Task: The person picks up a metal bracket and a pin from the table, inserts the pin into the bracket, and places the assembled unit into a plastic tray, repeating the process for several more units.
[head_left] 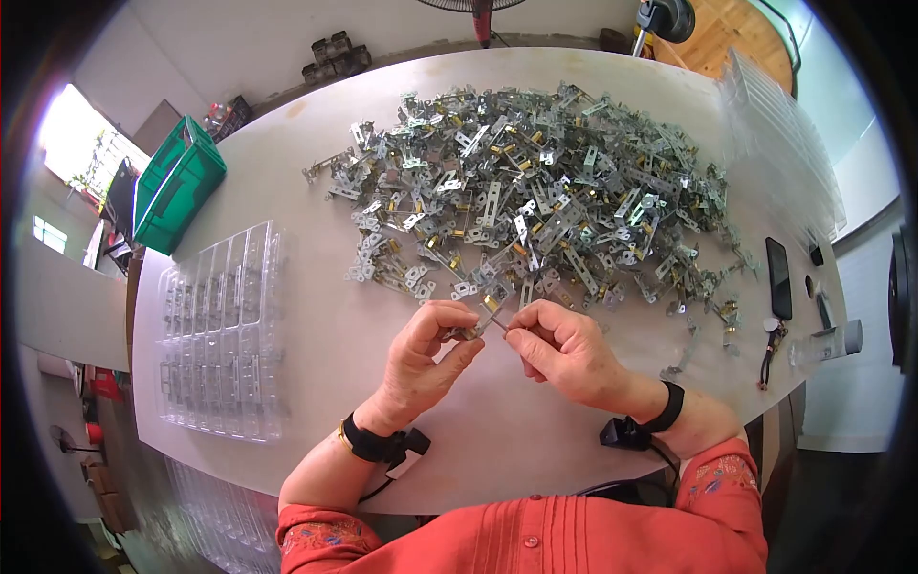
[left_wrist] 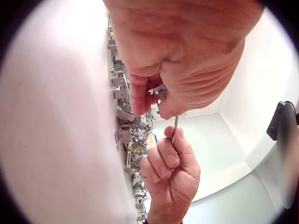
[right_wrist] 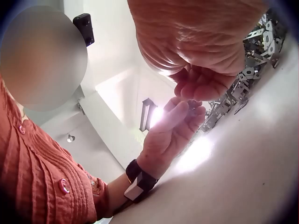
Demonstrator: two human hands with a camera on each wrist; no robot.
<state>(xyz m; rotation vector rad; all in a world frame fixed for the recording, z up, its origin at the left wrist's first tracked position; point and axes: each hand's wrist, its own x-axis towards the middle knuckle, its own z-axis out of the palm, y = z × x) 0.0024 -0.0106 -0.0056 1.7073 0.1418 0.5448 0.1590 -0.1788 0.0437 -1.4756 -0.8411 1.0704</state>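
Over the near part of the table, my left hand (head_left: 421, 359) holds a small silvery metal bracket (left_wrist: 160, 91) between thumb and fingers, which cover much of it. Facing it, my right hand (head_left: 574, 356) pinches a thin metal rod (left_wrist: 176, 123) between thumb and forefinger, its end pointing at the bracket. The fingertips of both hands are close together. Just beyond them lies a big heap of loose metal brackets (head_left: 535, 191), some with brass-coloured parts. In the right wrist view, the right fingers hide most of the work.
A clear compartment tray (head_left: 275, 335) with rows of metal pieces lies at left, a green crate (head_left: 182, 191) behind it. Stacked clear trays (head_left: 779, 143) stand at far right. A phone (head_left: 779, 277) and a clear tape roll (head_left: 830, 344) lie near the right edge.
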